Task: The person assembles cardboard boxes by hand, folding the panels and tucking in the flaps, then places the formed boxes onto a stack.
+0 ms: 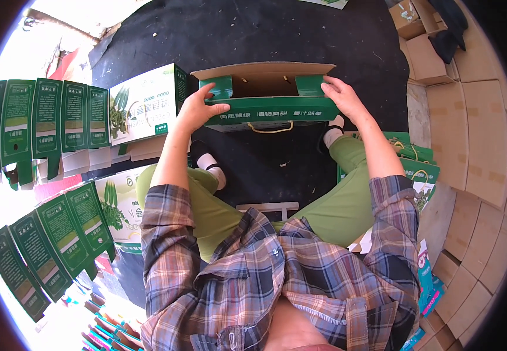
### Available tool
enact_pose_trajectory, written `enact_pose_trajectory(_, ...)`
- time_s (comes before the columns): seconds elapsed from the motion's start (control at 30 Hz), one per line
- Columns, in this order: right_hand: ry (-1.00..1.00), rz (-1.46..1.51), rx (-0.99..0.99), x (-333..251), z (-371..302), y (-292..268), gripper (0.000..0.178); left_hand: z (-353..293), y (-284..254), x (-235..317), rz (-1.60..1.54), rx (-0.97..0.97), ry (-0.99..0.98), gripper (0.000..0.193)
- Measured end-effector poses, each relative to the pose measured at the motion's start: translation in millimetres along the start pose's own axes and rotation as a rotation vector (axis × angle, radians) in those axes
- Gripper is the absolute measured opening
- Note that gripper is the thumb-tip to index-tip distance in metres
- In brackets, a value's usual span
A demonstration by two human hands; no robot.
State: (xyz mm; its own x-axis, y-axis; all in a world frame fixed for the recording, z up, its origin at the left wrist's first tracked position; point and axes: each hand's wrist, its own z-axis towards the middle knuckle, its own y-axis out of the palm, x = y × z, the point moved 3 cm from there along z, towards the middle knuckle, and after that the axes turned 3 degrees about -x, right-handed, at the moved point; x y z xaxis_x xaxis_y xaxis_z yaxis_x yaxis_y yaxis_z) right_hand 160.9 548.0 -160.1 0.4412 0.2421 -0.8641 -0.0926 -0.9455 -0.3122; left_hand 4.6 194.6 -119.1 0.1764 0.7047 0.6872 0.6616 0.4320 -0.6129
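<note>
A green cardboard gift box point(268, 111) stands in front of me, its top open and its brown inside showing. Green end flaps are folded inward, and a yellow cord handle point(271, 127) hangs on the near side. My left hand point(198, 110) grips the left end, with the thumb over the near edge and the fingers at the flap. At the right end, my right hand point(344, 96) holds the corner, fingers on the flap's edge. The far top panel point(265, 71) stands raised behind the opening.
To my left stand rows of green and white printed boxes point(46, 126). Flattened green boxes with cord handles point(420, 167) lie by my right knee. Brown cartons point(470, 134) are stacked along the right. Black sheeting point(253, 35) covers the floor.
</note>
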Motion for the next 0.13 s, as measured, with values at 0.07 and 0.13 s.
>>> enact_pose_trajectory(0.07, -0.092, -0.018, 0.025, -2.1, -0.4, 0.5, 0.071, -0.3, -0.8, 5.7, 0.083, 0.056, -0.018, 0.084)
enact_pose_trajectory(0.13, -0.098, -0.059, 0.002, -6.5, -7.9, 2.2, 0.071, -0.5, 1.0, 1.0, 0.099, 0.085, 0.014, 0.084)
